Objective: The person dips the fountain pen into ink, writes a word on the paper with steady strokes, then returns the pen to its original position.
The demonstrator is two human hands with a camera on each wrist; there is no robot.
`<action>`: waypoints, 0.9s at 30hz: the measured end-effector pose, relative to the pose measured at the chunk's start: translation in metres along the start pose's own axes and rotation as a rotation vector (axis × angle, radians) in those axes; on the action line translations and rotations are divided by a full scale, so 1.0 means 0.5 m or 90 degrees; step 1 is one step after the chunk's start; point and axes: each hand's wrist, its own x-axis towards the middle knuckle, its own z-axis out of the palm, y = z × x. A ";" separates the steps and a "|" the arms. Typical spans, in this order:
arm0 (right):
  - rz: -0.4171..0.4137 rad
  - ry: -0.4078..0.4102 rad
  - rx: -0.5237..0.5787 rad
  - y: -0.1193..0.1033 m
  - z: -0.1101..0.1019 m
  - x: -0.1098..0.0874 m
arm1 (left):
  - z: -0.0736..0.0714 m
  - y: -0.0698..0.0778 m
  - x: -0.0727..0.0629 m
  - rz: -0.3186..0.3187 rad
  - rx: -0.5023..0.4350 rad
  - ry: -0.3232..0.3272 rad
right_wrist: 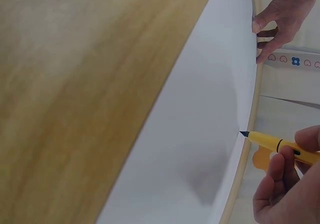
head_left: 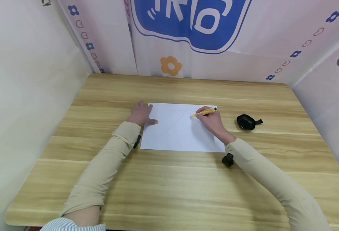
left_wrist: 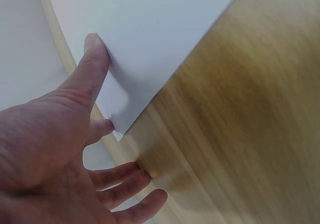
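Note:
A white sheet of paper [head_left: 175, 134] lies on the wooden table, with a few thin lines drawn across its upper middle and down to the lower left. My right hand [head_left: 212, 123] pinches a yellow fountain pen [head_left: 208, 111] between thumb and fingers, its dark nib [right_wrist: 244, 133] right at the paper. At the paper's left edge rests my left hand [head_left: 140, 114], fingers spread. In the left wrist view, its thumb [left_wrist: 92, 64] and index fingertip lie on the sheet near a corner, while the other fingers reach past it over the wood.
A small black pan-shaped object [head_left: 246, 122] with a short handle sits on the wooden table [head_left: 169, 186], right of the paper. Behind the table stands a printed backdrop [head_left: 108, 38] with a blue sign and flowers. White walls flank both sides.

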 end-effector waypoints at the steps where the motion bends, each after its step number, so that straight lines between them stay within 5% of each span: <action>1: 0.003 -0.002 -0.001 0.000 -0.001 -0.001 | 0.000 0.000 0.000 0.000 0.001 0.000; 27: 0.031 0.000 -0.050 0.015 -0.022 -0.027 | -0.001 -0.002 0.000 0.003 0.002 -0.007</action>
